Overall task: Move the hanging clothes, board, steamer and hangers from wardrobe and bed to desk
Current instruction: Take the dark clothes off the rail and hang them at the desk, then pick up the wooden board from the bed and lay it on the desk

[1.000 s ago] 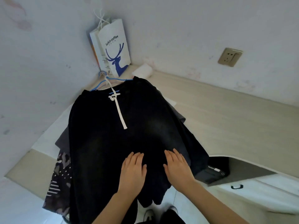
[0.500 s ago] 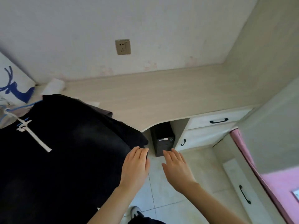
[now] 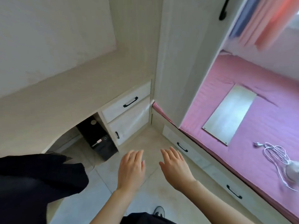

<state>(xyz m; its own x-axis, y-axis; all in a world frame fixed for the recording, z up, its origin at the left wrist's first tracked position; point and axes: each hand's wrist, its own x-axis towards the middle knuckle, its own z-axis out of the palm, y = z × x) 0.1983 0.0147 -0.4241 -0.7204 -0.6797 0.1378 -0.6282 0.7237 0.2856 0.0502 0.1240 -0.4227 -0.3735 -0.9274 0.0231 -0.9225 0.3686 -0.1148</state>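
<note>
Both hands empty, fingers straight and spread, palms down over the pale tiled floor: left hand, right hand, close together but apart. Black hanging clothes drape off the light wood tabletop edge at lower left. Flat silvery rectangular board lies on the pink bed; just beside it, a pale steamer with coiled white cord, blurred. White drawers with black handles under the tabletop
</note>
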